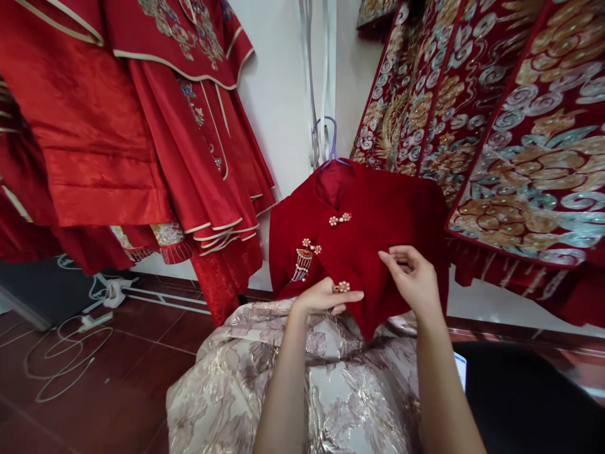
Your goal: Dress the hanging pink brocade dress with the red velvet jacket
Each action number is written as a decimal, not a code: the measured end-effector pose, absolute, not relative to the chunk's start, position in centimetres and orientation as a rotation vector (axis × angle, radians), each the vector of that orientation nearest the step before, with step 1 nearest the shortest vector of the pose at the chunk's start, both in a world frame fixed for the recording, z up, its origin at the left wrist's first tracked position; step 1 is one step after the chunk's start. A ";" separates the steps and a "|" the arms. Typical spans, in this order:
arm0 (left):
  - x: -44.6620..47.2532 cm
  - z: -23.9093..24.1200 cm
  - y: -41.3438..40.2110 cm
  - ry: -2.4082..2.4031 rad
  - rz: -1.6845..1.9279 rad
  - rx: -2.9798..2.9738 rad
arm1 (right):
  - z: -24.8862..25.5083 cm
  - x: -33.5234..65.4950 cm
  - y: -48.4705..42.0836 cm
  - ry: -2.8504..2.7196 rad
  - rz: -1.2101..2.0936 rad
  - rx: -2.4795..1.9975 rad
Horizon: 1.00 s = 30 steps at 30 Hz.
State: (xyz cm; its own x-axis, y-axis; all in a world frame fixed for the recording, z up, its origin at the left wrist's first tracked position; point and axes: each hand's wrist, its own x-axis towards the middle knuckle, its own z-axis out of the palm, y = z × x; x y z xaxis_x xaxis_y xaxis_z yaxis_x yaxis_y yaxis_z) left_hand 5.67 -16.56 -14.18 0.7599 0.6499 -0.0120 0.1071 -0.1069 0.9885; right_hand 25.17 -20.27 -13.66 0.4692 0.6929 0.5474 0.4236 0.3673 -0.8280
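Note:
A dark red velvet jacket hangs in front of me on a purple hanger, its collar open at the top. Flower-shaped beaded clasps run down its front, and a beaded tassel ornament dangles at the left side. My left hand is closed on the lower front edge, beside the lowest clasp; its other fingers are partly hidden by the cloth. With thumb and fingers together, my right hand pinches the velvet farther right. Below both hands, pale shiny floral fabric lies bunched.
Red garments with cream trim hang at the left. Heavily embroidered red garments hang at the right. White cables and a power strip lie on the tiled floor. A black surface is at lower right, with a lit screen edge.

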 end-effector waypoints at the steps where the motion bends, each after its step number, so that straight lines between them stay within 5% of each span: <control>1: 5.1 -14.1 -16.3 0.634 0.424 1.654 | -13.6 25.1 -20.2 -1.069 0.175 -1.274; 6: 4.3 -14.7 -14.8 0.639 0.718 1.664 | -13.1 24.7 -20.7 -0.960 0.002 -1.286; 12: 4.4 -14.7 -14.8 0.599 0.762 1.514 | -13.3 22.8 -21.6 -1.549 0.484 -1.298; 30: 2.0 -14.8 -13.6 0.831 0.934 1.599 | -14.1 18.5 -20.8 -1.861 0.607 -1.186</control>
State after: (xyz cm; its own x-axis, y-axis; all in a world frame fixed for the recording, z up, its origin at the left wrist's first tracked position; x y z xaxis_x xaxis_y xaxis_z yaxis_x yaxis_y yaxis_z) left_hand 2.05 -13.61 -14.75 0.4526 0.8779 0.1562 0.0528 -0.2013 0.9781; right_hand 18.47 -20.81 -14.14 -0.2131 0.8981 0.3848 0.4988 0.4387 -0.7475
